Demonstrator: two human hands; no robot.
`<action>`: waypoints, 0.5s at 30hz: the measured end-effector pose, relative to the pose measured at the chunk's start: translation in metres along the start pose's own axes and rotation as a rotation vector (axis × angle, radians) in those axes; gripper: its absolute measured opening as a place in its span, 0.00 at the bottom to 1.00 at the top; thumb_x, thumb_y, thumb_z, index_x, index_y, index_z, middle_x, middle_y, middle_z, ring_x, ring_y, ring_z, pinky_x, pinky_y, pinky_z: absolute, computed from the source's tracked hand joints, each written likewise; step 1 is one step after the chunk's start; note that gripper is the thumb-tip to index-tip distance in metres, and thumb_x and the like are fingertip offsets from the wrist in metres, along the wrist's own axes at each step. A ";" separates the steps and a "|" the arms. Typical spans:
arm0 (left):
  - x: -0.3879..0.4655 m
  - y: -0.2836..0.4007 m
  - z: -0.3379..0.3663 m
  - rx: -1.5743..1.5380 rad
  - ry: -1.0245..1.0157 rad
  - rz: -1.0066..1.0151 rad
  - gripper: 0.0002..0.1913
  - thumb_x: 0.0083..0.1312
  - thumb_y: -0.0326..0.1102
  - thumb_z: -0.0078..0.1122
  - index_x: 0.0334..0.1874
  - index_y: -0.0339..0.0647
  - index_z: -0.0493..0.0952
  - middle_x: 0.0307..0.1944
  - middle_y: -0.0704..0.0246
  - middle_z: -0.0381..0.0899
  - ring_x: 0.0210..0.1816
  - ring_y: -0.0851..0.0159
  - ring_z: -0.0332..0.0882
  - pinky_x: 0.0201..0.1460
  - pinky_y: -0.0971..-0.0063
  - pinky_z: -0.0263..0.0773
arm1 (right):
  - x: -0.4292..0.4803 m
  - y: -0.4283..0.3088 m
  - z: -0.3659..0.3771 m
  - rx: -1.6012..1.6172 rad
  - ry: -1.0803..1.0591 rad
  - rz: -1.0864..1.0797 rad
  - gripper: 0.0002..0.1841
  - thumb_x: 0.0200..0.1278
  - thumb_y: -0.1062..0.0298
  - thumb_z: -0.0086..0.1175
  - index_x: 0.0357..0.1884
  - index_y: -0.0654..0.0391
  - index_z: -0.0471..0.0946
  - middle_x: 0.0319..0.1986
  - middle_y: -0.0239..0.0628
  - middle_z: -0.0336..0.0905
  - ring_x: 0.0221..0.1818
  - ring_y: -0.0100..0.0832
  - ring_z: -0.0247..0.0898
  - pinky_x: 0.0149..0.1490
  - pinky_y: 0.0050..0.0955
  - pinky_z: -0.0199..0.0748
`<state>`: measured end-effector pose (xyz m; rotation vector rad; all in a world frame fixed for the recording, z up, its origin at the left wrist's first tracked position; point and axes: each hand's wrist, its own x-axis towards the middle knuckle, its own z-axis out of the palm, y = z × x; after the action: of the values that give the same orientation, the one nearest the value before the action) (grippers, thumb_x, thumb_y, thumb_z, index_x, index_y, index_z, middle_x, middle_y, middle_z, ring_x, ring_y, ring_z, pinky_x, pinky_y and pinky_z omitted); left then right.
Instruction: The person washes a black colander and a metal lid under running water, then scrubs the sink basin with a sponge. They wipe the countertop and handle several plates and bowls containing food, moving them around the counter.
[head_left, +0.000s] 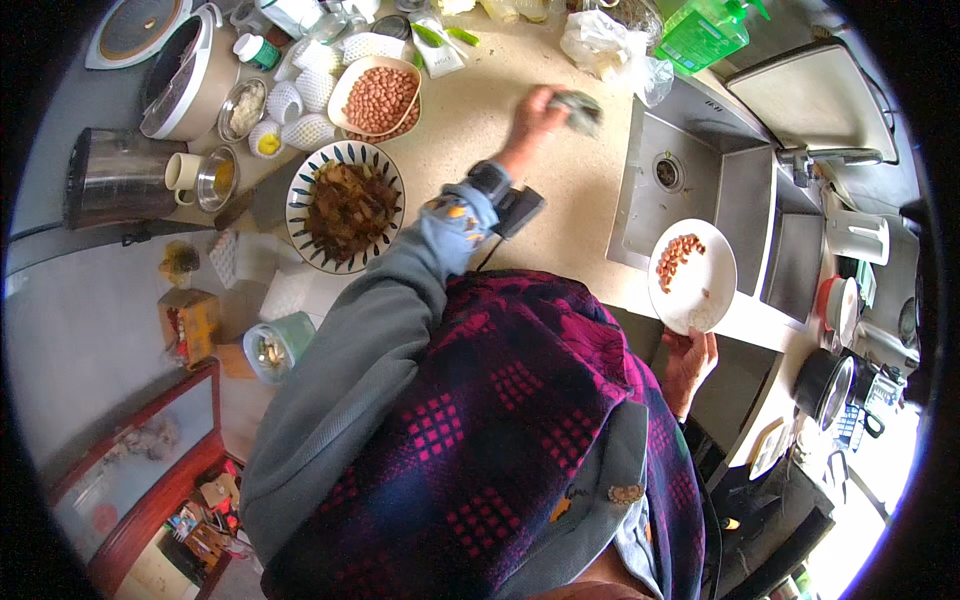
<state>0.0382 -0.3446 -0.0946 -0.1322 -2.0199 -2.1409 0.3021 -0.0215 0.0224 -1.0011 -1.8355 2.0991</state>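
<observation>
My left hand (531, 124) is over the countertop and holds a crumpled grey-green cloth (576, 112), which is blurred. At the sink's front edge, my right hand (687, 366) grips the rim of a white plate (709, 274). Reddish peanuts (673, 266) lie on one side of that plate, and a small pale heap lies near my fingers. Left of my left hand stands a pale bowl heaped with peanuts (381, 99), on top of another dish of peanuts. A patterned plate of brown cooked food (349, 206) is beside my left sleeve.
A steel sink (664, 169) lies to the right, with a green pump bottle (701, 37) and a plastic bag (604, 45) behind it. Green chillies (427, 35), foam-netted fruit (285, 103), a rice cooker (184, 79) and a metal container (124, 178) crowd the left. A black device (517, 212) with a cord lies near my left wrist.
</observation>
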 end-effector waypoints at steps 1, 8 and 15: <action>0.009 0.001 -0.020 0.064 0.112 0.001 0.16 0.60 0.34 0.58 0.51 0.40 0.76 0.37 0.73 0.77 0.34 0.76 0.73 0.34 0.80 0.73 | -0.001 0.001 0.000 -0.002 0.011 -0.005 0.16 0.55 0.74 0.46 0.46 0.71 0.71 0.31 0.47 0.79 0.23 0.36 0.77 0.26 0.27 0.78; 0.067 0.003 -0.073 0.661 0.325 0.298 0.13 0.55 0.27 0.54 0.44 0.33 0.75 0.42 0.56 0.76 0.48 0.52 0.72 0.53 0.63 0.67 | -0.005 0.002 -0.004 -0.003 0.016 0.004 0.16 0.55 0.75 0.45 0.45 0.71 0.71 0.32 0.47 0.79 0.22 0.35 0.77 0.26 0.27 0.79; 0.082 -0.018 -0.055 1.379 0.054 0.160 0.09 0.52 0.31 0.56 0.35 0.38 0.79 0.39 0.62 0.75 0.47 0.55 0.70 0.51 0.64 0.67 | -0.020 -0.007 0.001 -0.029 0.050 0.015 0.16 0.55 0.75 0.45 0.45 0.71 0.72 0.32 0.45 0.79 0.22 0.34 0.76 0.25 0.26 0.76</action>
<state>-0.0415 -0.4048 -0.0993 -0.0131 -2.7733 -0.3295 0.3142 -0.0316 0.0362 -1.0676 -1.8453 2.0423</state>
